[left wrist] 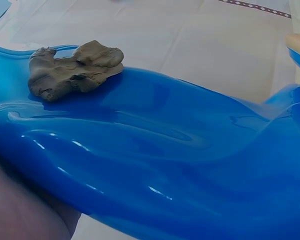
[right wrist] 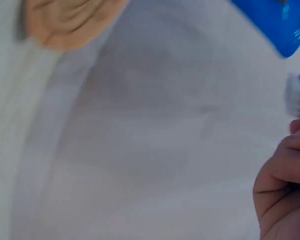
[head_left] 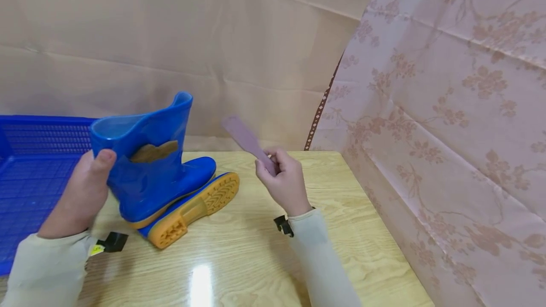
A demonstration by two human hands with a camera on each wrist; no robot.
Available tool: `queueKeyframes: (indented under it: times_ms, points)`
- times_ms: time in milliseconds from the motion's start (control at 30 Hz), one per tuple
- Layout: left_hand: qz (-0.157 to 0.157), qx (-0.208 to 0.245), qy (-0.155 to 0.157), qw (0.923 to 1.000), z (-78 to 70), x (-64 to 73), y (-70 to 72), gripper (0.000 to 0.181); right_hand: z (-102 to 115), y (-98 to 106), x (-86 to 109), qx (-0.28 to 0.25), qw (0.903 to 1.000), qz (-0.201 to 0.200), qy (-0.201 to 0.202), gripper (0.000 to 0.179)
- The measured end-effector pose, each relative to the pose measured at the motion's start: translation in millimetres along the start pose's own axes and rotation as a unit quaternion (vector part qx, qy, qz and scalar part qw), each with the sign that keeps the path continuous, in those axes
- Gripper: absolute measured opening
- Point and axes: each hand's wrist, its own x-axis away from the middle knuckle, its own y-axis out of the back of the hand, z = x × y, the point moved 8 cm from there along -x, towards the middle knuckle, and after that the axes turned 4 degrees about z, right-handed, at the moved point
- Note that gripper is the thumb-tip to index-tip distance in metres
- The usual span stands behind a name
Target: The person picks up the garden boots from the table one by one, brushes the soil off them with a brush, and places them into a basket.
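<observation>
My left hand (head_left: 87,188) grips a blue rain boot (head_left: 149,184) by the back of its shaft, thumb near the top rim. A lump of brown, clay-like mud (head_left: 154,152) sticks to the side of the shaft; the left wrist view shows the mud (left wrist: 75,70) as thick and uneven. Right of the boot, my right hand (head_left: 285,181) holds a purple brush (head_left: 245,137) by its handle, raised and apart from the boot. Pale bristles (right wrist: 294,95) show blurred at the edge of the right wrist view.
A second blue boot lies on its side against the held one, its orange sole (head_left: 194,212) facing me. A blue plastic basket (head_left: 47,139) stands at the left of the wooden table (head_left: 239,259). Beige cloth (head_left: 256,51) hangs behind, flowered cloth (head_left: 460,155) along the right.
</observation>
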Motion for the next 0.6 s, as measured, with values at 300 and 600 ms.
queueKeyframes:
  times_ms: [300,600]
  points:
    - [0.057,-0.084,0.051,0.9935,-18.2,6.3,-4.3,0.057,41.3,0.5,6.7,0.069,0.9917,-0.003,0.109,0.018]
    - [0.059,-0.085,0.042,0.9937,-43.7,8.6,-34.5,0.060,44.5,-10.1,8.7,0.071,0.9866,0.016,0.146,0.024]
